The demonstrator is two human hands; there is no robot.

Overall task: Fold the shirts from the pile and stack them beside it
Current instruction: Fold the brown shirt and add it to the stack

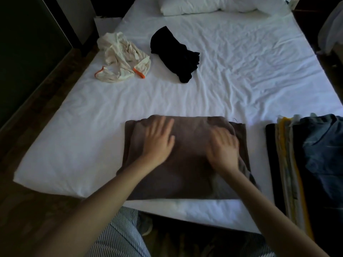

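Brown shirt lies folded into a rough rectangle on the near part of the bed, close to the front edge and about centre of view. The top edge is slightly bunched, and a grey layer shows at its lower right corner.

Left hand: palm down on the shirt's upper left area, fingers straight and a bit spread. It presses flat and grips nothing.

Right hand: on the shirt's upper right area, motion-blurred. The fingers look extended and flat on the cloth; finer detail can't be made out.

Stack of folded clothes: just right of the shirt, with a strip of white sheet between them. Its layer edges face the shirt: black, grey, yellow. The top item is blue denim-like fabric.

Farther up the bed, well apart from the shirt:
- Cream garment with orange trim, crumpled, near the left edge.
- Black garment, loosely bunched, just right of the cream one and not touching it.

Pillow at the head of the bed. Dark wood floor on the left. Striped clothing on the person shows at the bottom of view.
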